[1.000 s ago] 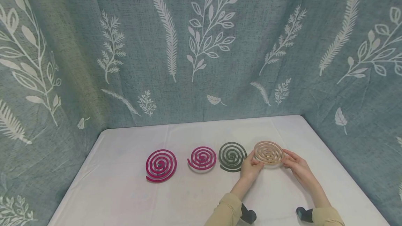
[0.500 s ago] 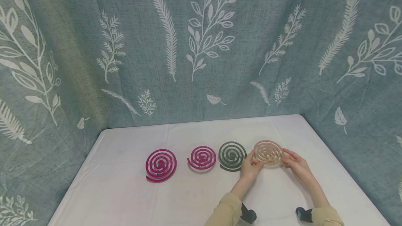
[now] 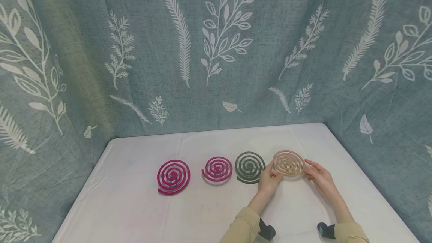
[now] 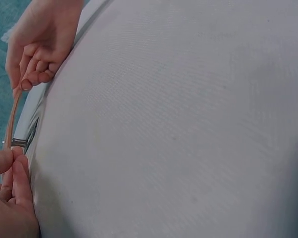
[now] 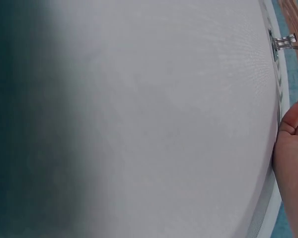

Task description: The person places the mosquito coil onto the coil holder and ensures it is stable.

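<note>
A tan mosquito coil (image 3: 288,164) sits on a small metal stand (image 5: 286,42) at the right of the table, raised a little above the cloth. My left hand (image 3: 269,180) pinches its left edge between thumb and fingers. On the opposite edge, the thumb and fingertips of my right hand (image 3: 320,178) take hold of the rim. Seen edge-on in the left wrist view, the coil (image 4: 13,119) is a thin strip between both hands. A dark green coil (image 3: 250,168) lies directly left of my left hand, partly covered by its fingers.
Further left are two magenta coils, a smaller one (image 3: 217,169) and a larger one (image 3: 173,177). They stand in a row on the white-covered table (image 3: 135,213). A blue-grey curtain (image 3: 145,48) with white leaf prints rises behind and at both sides.
Almost nothing differs. My right hand's fingertips have eased very slightly outward at the tan coil's edge; the left hand and the other coils stay put.
</note>
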Tool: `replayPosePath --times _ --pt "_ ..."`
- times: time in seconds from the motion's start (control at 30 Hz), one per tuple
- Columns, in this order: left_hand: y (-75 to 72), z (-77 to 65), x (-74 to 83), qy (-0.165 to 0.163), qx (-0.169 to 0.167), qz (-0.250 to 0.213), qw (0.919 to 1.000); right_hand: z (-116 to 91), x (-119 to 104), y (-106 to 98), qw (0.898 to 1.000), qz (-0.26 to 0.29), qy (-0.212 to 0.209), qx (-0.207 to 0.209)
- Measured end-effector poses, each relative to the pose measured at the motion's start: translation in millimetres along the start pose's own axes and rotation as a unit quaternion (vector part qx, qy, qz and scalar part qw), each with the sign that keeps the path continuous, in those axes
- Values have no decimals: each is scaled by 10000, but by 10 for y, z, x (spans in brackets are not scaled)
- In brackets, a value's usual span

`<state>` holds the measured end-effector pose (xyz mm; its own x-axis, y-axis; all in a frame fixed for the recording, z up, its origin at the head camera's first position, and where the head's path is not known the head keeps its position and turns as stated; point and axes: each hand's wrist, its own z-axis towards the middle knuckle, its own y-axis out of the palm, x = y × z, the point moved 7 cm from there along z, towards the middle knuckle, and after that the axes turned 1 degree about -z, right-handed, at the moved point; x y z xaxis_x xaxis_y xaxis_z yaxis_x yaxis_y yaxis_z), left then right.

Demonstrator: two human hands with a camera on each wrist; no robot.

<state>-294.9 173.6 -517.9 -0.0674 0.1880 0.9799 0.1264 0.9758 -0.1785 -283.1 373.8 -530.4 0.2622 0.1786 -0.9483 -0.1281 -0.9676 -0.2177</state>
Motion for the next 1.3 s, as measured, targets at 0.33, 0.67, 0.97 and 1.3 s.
replayPosePath --times 0.33,0.67,0.97,1.3 --pt "-11 -22 -34 27 -112 53 9999 -35 -27 19 9997 250 39 -2" --pt "-5 -141 -55 16 -512 456 9976 -62 -23 -10 9996 251 125 21" --pt "-131 -392 -81 -6 -1154 410 9925 -79 -16 6 9997 224 126 -35" --pt "-566 -827 -242 -981 -2229 -148 9698 -65 19 4 9996 140 260 -51"
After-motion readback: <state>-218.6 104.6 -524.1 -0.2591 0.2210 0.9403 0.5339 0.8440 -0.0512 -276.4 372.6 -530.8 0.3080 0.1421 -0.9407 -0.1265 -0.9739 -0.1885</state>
